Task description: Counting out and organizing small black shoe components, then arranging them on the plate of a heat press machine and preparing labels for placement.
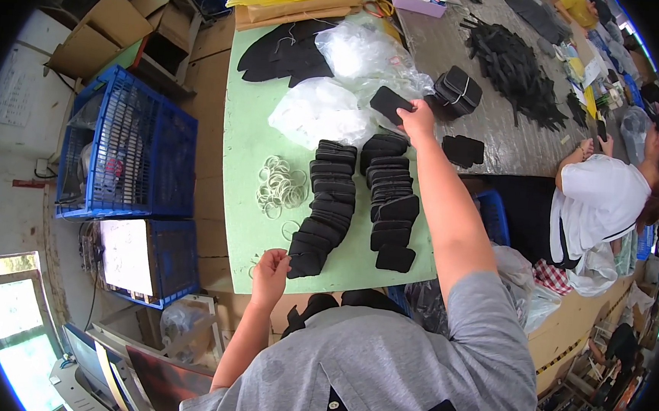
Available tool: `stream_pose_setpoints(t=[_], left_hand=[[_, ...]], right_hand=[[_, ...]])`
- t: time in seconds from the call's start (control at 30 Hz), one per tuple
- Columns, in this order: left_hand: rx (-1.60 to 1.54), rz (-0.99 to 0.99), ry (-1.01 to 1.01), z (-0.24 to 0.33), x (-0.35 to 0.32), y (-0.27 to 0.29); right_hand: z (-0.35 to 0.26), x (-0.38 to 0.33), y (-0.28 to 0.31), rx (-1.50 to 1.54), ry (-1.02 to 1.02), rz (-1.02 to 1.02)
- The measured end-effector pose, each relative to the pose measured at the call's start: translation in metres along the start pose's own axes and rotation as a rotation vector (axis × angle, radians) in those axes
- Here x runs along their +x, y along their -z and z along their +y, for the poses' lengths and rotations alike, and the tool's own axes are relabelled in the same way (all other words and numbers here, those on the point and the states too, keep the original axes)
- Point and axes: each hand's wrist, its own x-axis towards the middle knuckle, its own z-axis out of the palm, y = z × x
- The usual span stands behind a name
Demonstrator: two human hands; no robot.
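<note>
My right hand (418, 121) reaches across the table and grips a flat black pad (388, 103) with rounded corners, above the clear plastic bags. My left hand (269, 275) is at the table's near edge with its fingers pinched together, beside the near end of a row of black pads (333, 198). What those fingers hold, if anything, is too small to make out. A second row of black pads (392, 187) runs alongside to the right, with a pad lying flat at its near end. Left of the rows lies a heap of pale rubber bands (281, 185).
Clear plastic bags (324, 113) lie beyond the rows. A banded stack of black pads (457, 91) and loose black pads (463, 150) sit on the grey table at right, near a pile of black strips (511, 65). A co-worker (606, 187) sits farther right. Blue crates (131, 146) stand left.
</note>
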Motion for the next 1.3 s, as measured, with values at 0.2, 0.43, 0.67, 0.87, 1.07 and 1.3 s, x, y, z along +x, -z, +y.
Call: stream_pose_setpoints(t=[0.2, 0.43, 0.67, 0.87, 1.07, 1.3], left_hand=[[0.071, 0.009, -0.017, -0.002, -0.002, 0.003], [0.153, 0.077, -0.085, -0.030, -0.006, 0.012], [0.519, 0.083, -0.264, -0.046, -0.024, 0.007], [0.715, 0.106, -0.279, -0.034, -0.009, -0.011], [0.633, 0.023, -0.313, -0.036, 0.013, -0.014], [0.525, 0.007, -0.436, -0.021, 0.042, -0.032]], right_hand=[[-0.007, -0.002, -0.007, -0.776, 0.221, 0.180], [-0.029, -0.082, 0.039, -0.463, 0.500, 0.128], [0.047, -0.288, 0.064, -0.738, 0.808, -0.034], [0.090, -0.316, 0.057, -0.922, 0.688, -0.106], [0.068, -0.318, -0.004, -0.453, 0.662, -0.333], [0.065, -0.289, -0.070, -0.539, 0.587, -0.250]])
